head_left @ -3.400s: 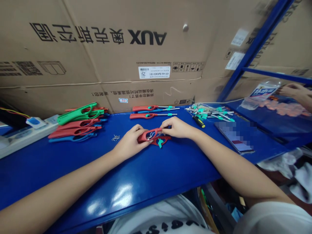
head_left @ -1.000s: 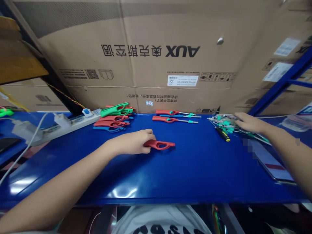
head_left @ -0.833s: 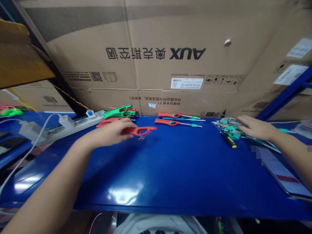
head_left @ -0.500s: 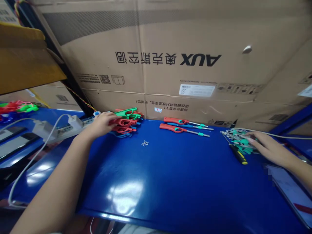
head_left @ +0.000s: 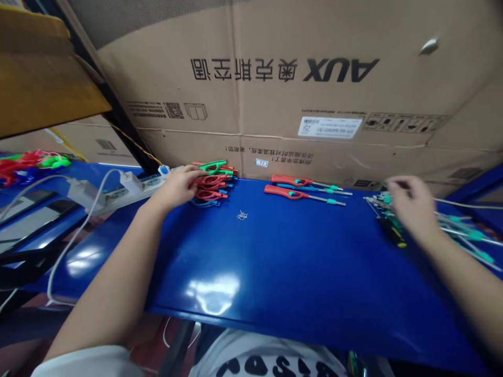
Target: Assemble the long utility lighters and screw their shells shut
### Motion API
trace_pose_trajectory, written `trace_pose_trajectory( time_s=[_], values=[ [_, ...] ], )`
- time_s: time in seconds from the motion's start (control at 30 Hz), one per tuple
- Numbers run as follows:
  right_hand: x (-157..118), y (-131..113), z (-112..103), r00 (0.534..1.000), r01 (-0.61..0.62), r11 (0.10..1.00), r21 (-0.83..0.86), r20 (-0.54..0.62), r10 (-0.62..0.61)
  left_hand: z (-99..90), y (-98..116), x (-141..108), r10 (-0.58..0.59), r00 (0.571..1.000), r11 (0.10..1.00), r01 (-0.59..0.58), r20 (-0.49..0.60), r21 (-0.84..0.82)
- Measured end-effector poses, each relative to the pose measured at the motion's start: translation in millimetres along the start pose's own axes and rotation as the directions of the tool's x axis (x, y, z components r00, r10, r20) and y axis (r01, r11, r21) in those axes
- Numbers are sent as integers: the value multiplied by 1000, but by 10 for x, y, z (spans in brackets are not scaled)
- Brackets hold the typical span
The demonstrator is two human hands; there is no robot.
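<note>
My left hand (head_left: pixel 178 187) is closed at the left end of a pile of red, green and blue plastic handles (head_left: pixel 214 182); its fingertips are partly hidden by the pile. My right hand (head_left: pixel 412 204) is blurred, its fingers curled above a heap of metal rods with green parts (head_left: pixel 467 230); whether it holds anything cannot be made out. Beneath that hand lies a black and yellow screwdriver (head_left: pixel 393 233). Between the hands, red lighters with metal rods (head_left: pixel 286 191) lie near the cardboard. Small pale pins (head_left: pixel 242 215) rest on the blue table.
A large cardboard sheet (head_left: pixel 267 94) stands along the back of the blue table (head_left: pixel 275 272). At left are a power strip (head_left: pixel 151 183) with plugs and white cables, dark flat devices (head_left: pixel 35 214) and red, green and blue plastic pieces (head_left: pixel 31 165).
The view has shifted downward. My right hand has lifted off the heap with its fingers now curled, uncovering more rods at the right. My left hand remains at the handle pile.
</note>
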State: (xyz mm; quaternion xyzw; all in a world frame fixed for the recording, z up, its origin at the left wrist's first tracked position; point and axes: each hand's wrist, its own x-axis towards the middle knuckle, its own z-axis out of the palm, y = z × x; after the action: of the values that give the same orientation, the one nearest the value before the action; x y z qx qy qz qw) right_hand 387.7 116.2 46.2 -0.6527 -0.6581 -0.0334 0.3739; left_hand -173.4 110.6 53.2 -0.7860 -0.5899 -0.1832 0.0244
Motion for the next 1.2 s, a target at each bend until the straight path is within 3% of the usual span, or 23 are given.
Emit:
trace_pose_trajectory(
  time_s=[0.03, 0.1, 0.17, 0.3, 0.43, 0.53, 0.6, 0.67, 0.73, 0.8, 0.97, 1.07, 1.2],
  values=[
    [-41, -232, 124, 990, 114, 993, 33, 73, -117, 5, 25, -1, 21, 1000, 999, -20, -5, 29],
    [-132, -649, 393, 902, 348, 934, 79, 242, -356, 26, 79, 1, 54, 998, 996, -53, -17, 75],
    [-206, -966, 648, 821, 455, 887, 81, 349, -452, 61, 142, 5, 80, 996, 993, -77, -32, 85],
    [-276, -1281, 955, 801, 432, 902, -15, 465, -376, 135, 368, -15, 145, 979, 989, -140, -142, 44],
    [-374, -1306, 926, 745, 430, 903, 14, 559, -364, 191, 907, -124, 281, 931, 945, -311, -233, -104],
    [-503, -1250, 753, 658, 446, 889, 100, 637, -401, 243, 1455, -252, 418, 908, 890, -418, -37, -180],
    [-578, -1215, 625, 580, 442, 876, 196, 682, -445, 300, 1766, -309, 450, 878, 892, -433, 162, -131],
    [-631, -1191, 523, 532, 414, 868, 274, 701, -475, 384, 1972, -314, 461, 836, 887, -444, 296, -126],
    [-666, -1179, 456, 537, 386, 878, 284, 705, -464, 488, 2068, -273, 491, 798, 871, -446, 350, -206],
    [-695, -1177, 412, 552, 377, 891, 255, 710, -437, 592, 2089, -218, 523, 783, 846, -429, 336, -317],
    [-766, -1202, 312, 548, 416, 883, 216, 716, -434, 762, 2059, -199, 559, 805, 775, -421, 199, -471],
    [-801, -1234, 252, 545, 453, 878, 152, 732, -408, 791, 2040, -239, 604, 785, 732, -480, 134, -484],
    [-829, -1272, 215, 538, 516, 853, 79, 745, -394, 782, 2036, -263, 604, 786, 755, -509, 134, -414]
  ],
)
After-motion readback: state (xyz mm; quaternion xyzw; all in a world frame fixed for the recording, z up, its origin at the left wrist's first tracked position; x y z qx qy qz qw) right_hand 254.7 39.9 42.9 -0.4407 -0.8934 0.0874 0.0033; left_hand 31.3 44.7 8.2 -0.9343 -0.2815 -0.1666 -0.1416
